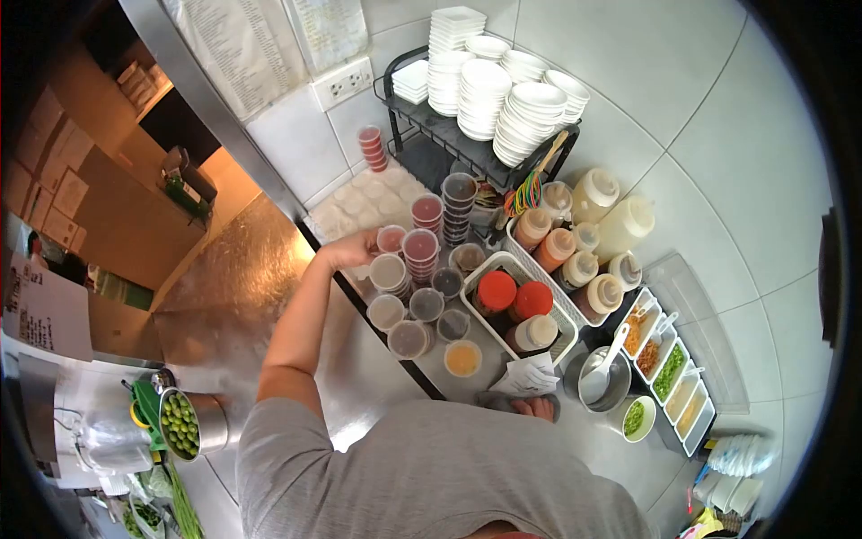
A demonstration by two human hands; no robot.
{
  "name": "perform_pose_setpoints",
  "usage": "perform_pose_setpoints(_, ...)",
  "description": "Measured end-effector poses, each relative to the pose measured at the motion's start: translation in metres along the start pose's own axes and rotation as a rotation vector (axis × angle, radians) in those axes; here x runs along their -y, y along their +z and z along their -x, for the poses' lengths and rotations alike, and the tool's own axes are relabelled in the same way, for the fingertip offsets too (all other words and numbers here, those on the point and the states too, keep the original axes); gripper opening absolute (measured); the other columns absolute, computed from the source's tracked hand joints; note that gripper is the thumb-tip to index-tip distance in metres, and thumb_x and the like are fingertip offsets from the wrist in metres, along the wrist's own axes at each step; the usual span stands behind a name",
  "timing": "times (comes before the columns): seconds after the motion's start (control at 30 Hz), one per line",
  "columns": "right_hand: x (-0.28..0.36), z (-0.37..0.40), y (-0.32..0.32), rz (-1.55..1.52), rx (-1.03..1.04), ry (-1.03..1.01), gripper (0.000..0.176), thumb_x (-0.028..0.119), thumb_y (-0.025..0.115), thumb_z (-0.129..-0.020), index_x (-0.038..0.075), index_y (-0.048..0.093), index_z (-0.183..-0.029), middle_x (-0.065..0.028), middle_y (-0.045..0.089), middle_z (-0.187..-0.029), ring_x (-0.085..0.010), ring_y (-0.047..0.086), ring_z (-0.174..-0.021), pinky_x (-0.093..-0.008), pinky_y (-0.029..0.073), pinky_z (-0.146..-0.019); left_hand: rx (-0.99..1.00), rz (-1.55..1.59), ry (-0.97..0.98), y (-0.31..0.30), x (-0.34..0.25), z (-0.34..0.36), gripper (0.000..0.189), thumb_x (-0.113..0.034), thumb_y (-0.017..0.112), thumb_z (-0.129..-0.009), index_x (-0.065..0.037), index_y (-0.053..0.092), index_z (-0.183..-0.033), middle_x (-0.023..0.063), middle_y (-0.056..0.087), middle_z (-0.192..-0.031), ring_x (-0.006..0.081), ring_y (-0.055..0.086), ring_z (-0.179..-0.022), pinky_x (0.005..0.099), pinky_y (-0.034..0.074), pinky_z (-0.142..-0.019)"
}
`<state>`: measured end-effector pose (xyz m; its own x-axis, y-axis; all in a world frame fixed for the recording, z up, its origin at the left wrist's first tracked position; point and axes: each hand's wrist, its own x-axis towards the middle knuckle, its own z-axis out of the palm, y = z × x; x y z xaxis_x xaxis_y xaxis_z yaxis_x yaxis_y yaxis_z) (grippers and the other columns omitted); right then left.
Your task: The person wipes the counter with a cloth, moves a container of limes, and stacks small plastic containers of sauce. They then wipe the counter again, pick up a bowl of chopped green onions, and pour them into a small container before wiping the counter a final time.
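Note:
My left hand (352, 250) reaches to the far side of the counter, its fingers closed against a small lidded cup of red sauce (391, 238). Part of the grip is hidden behind the cup. Beside it stand a stack of red sauce cups (421, 247) and a stack of pale-lidded cups (389, 272). My right hand (536, 409) is low by my chest, next to a grey cloth-like thing (499, 404) and under a white slip of paper (530, 375). Its fingers are mostly hidden. A cup of orange sauce (462, 358) sits to its left.
A white basket (567, 349) holds red-lidded jars; squeeze bottles (601, 295) stand behind. Bowls and dishes (485, 85) are stacked on a black rack (422, 115). To the right are a steel pot (613, 395) and a tray of toppings (669, 370). Green limes (180, 422) fill a pot at left.

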<state>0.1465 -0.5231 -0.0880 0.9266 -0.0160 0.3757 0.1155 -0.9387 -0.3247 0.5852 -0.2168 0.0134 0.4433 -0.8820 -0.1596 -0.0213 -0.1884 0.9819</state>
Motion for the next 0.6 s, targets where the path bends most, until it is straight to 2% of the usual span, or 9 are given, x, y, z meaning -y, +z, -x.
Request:
perform_pose_setpoints(0.03,-0.002,0.005,0.004,-0.007,0.006,0.006,0.028,0.027,0.059,-0.071,0.018,0.062,-0.097,-0.0057,0.05,-0.083,-0.0273,0.049,-0.081,-0.0424,0.036,-0.073,0.066,0.008,-0.004,-0.006,0.0,0.0,0.059,0.002,0.068,-0.072,-0.002,0.044,-0.125,0.0068,0.055,-0.12,0.0159,0.049,-0.11,0.0298,0.039,-0.095)
perform_pose_setpoints(0.13,-0.003,0.006,0.003,-0.004,0.044,0.012,0.028,0.027,0.058,-0.072,0.018,0.061,-0.099,-0.0058,0.049,-0.082,-0.0283,0.048,-0.082,-0.0427,0.036,-0.074,0.007,0.073,-0.058,-0.044,-0.002,-0.008,0.056,-0.004,0.07,-0.073,-0.002,0.046,-0.123,0.0077,0.057,-0.115,0.0177,0.051,-0.108,0.0301,0.04,-0.093)
perform_pose_setpoints(0.23,0.001,0.001,-0.004,-0.006,0.038,0.003,0.027,0.028,0.058,-0.073,0.018,0.061,-0.097,-0.0064,0.047,-0.081,-0.0284,0.048,-0.079,-0.0424,0.036,-0.072,-0.586,-0.157,-0.178,-0.079,-0.002,-0.043,0.053,-0.012,0.071,-0.072,0.003,0.048,-0.117,0.0118,0.059,-0.11,0.0216,0.057,-0.099,0.032,0.045,-0.085)
perform_pose_setpoints(0.33,0.003,-0.003,-0.007,-0.009,0.015,-0.016,0.026,0.028,0.058,-0.072,0.018,0.061,-0.095,-0.0069,0.047,-0.08,-0.0285,0.048,-0.077,-0.0423,0.036,-0.07,-1.174,-0.394,-0.144,-0.097,0.009,-0.088,0.055,-0.023,0.075,-0.068,0.005,0.051,-0.109,0.0196,0.061,-0.102,0.0282,0.06,-0.093,0.0349,0.047,-0.08)
perform_pose_setpoints(0.43,0.004,-0.002,-0.005,0.014,-0.001,-0.028,0.025,0.027,0.059,-0.071,0.018,0.062,-0.094,-0.007,0.047,-0.079,-0.0281,0.048,-0.075,-0.0421,0.036,-0.067,-1.295,-0.484,-0.239,-0.102,0.01,-0.119,0.063,-0.031,0.078,-0.063,0.005,0.05,-0.106,0.0243,0.061,-0.098,0.0341,0.061,-0.091,0.0371,0.048,-0.079)
perform_pose_setpoints(0.47,0.003,-0.001,-0.005,0.03,-0.004,-0.032,0.025,0.027,0.059,-0.07,0.018,0.062,-0.093,-0.0071,0.046,-0.078,-0.0279,0.048,-0.074,-0.042,0.036,-0.066,-1.309,-0.481,-0.156,-0.111,0.023,-0.13,0.059,-0.03,0.079,-0.061,0.003,0.049,-0.099,0.0242,0.062,-0.094,0.036,0.061,-0.089,0.039,0.048,-0.077)
perform_pose_setpoints(0.6,-0.001,0.0,-0.003,0.051,-0.027,-0.069,0.025,0.026,0.058,-0.07,0.017,0.062,-0.093,-0.0071,0.047,-0.079,-0.0274,0.048,-0.074,-0.0413,0.036,-0.064,-1.459,-0.48,-0.19,-0.111,0.019,-0.147,0.051,-0.026,0.076,-0.062,0.002,0.047,-0.094,0.0221,0.063,-0.09,0.036,0.062,-0.085,0.0398,0.048,-0.075)
